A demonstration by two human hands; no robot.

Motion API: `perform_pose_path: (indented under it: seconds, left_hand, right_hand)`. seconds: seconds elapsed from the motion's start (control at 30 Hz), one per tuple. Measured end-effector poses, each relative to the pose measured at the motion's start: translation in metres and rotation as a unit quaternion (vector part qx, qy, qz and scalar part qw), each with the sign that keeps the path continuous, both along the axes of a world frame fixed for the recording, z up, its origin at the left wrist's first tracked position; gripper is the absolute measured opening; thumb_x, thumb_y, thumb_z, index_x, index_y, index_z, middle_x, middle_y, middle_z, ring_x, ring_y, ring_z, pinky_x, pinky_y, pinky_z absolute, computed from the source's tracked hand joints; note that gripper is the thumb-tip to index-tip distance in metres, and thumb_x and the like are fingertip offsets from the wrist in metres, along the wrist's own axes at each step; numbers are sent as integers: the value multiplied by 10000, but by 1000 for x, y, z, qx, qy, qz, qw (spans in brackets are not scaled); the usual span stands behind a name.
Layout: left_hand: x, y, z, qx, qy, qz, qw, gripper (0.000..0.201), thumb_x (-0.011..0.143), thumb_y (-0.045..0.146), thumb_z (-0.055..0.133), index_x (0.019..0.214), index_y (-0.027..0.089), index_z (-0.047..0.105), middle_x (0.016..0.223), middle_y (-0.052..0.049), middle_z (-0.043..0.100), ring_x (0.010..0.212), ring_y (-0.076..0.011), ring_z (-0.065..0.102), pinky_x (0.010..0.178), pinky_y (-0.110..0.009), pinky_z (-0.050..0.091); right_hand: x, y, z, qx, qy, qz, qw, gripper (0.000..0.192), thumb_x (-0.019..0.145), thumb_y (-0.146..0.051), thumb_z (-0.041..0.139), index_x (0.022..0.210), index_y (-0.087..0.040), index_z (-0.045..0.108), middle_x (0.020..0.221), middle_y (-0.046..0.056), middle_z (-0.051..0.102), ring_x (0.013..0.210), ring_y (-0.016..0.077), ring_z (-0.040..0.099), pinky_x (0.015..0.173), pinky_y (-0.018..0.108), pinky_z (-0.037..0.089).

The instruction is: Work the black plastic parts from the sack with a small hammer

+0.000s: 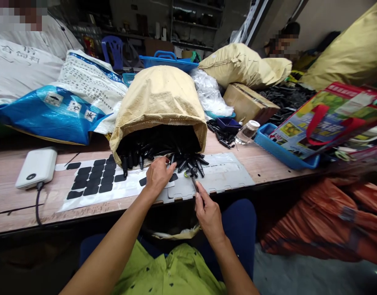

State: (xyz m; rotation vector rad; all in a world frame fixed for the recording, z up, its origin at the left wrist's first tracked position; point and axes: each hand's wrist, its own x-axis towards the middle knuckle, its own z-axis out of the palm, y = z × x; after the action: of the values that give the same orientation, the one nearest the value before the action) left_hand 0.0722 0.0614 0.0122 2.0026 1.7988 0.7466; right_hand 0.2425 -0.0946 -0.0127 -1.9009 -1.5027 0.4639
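A tan woven sack [159, 102] lies on its side on the wooden table [10, 205], its mouth spilling several black plastic sticks [188, 162]. My left hand [158, 175] reaches into the pile at the sack's mouth, its fingers touching the sticks. My right hand [208, 211] is at the table's front edge and pinches a thin dark tool [195, 182] that points up at a small round piece. Under both hands lies a grey flat plate [228, 176]. To the left a white sheet [93, 184] carries several black rounded stickers.
A white power bank [36, 167] with a cable sits at the left. Blue and white printed sacks [53, 110], a cardboard box [249, 102], a clear jar [247, 132] and a blue tray [280, 151] crowd the back and right. Orange bags [323, 221] lie on the floor at right. A person sits far behind.
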Motion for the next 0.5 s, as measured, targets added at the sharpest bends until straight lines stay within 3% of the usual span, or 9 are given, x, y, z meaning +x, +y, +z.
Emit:
perform_pose_path:
  seconds: [0.17, 0.3, 0.5]
  left_hand:
    - [-17, -8, 0, -10, -23, -29, 999, 217, 885, 416, 672, 910, 202, 707, 951, -61, 688, 825, -220, 623, 704, -311, 429]
    - [-52, -27, 9, -23, -77, -111, 991, 220, 874, 440, 691, 921, 226, 703, 883, -10, 697, 726, -173, 579, 680, -296, 419]
    - [-82, -43, 3, -15, -38, -206, 978, 217, 877, 438, 696, 940, 231, 716, 870, -24, 691, 854, -215, 576, 750, -321, 415]
  right_hand:
    - [0, 0, 0, -6, -1, -3, 1000, 489, 1030, -406, 403, 1475, -292, 570, 1115, 59, 786, 763, 187, 758, 732, 235, 571]
    - [0, 0, 0, -8, -2, -4, 1000, 496, 1024, -408, 410, 1479, -286, 566, 1124, 67, 784, 772, 188, 756, 717, 231, 564]
    - [-1, 0, -1, -18, 19, -11, 1000, 499, 1026, -442, 409, 1480, -302, 563, 1135, 68, 780, 804, 206, 758, 716, 250, 561]
